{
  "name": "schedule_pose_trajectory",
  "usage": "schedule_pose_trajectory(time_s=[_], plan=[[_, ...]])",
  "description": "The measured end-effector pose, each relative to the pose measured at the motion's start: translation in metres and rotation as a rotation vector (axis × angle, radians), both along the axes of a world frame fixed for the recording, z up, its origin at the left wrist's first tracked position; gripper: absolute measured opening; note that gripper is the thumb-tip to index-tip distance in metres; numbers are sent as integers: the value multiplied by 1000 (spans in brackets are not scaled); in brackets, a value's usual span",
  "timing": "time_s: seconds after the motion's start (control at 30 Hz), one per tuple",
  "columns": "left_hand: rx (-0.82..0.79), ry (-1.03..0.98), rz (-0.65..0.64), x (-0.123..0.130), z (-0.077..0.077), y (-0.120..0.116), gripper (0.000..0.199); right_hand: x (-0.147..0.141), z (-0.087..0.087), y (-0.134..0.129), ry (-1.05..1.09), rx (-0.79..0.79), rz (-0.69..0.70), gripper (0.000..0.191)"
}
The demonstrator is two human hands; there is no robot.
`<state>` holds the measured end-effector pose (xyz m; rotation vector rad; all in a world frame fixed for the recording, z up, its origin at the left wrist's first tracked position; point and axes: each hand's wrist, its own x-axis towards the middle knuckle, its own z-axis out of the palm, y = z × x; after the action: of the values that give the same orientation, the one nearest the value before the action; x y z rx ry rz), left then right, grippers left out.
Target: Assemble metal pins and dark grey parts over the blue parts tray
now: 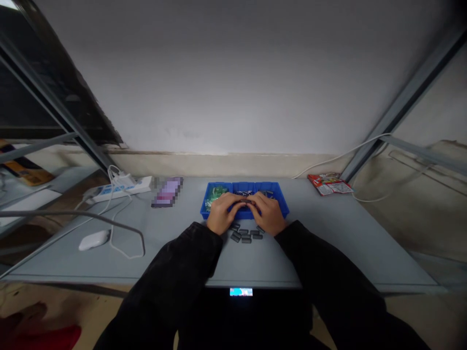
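Blue plastic three-compartment tray [243,186] sits mid-table. My left grip [221,215] and right grip [269,213] are both over it, fingers curled down, fingertips almost meeting above the middle compartment. State of both grips: cannot tell whether clenched on something or only resting, as the fingers hide what lies under them.

Tray contents: small green-and-clear parts [214,195] in the compartment at 9 o'clock, small shiny metal parts [243,193] in the middle one, small grey metal parts [269,194] in the one at 3 o'clock.

At 6 o'clock from the tray, just below my grips, a loose cluster of small dark-grey rectangular blocks [245,236] lies on the pale grey metal table [328,238].

Further out: flat purple object, pixelated [168,192], at 9 o'clock; white power strip [120,189] with white cables beyond it; white computer mouse [94,239] at 8 o'clock; red-and-white foil packet [330,183] at 2 o'clock.
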<state>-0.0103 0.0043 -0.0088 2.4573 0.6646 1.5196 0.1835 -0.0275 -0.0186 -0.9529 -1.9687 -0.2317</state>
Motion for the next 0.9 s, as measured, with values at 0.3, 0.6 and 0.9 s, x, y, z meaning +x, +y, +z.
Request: schedule_pose_trajectory(time_s=[0.3, 0.6, 0.9], plan=[[3, 7, 8, 1, 0, -1, 12, 2, 1, -1, -22, 26, -11, 16], [19, 9, 7, 2, -1, 0, 12, 3, 2, -1, -28, 54, -20, 16], [21, 10, -7, 2, -2, 0, 11, 4, -2, -1, -34, 66, -49, 17]])
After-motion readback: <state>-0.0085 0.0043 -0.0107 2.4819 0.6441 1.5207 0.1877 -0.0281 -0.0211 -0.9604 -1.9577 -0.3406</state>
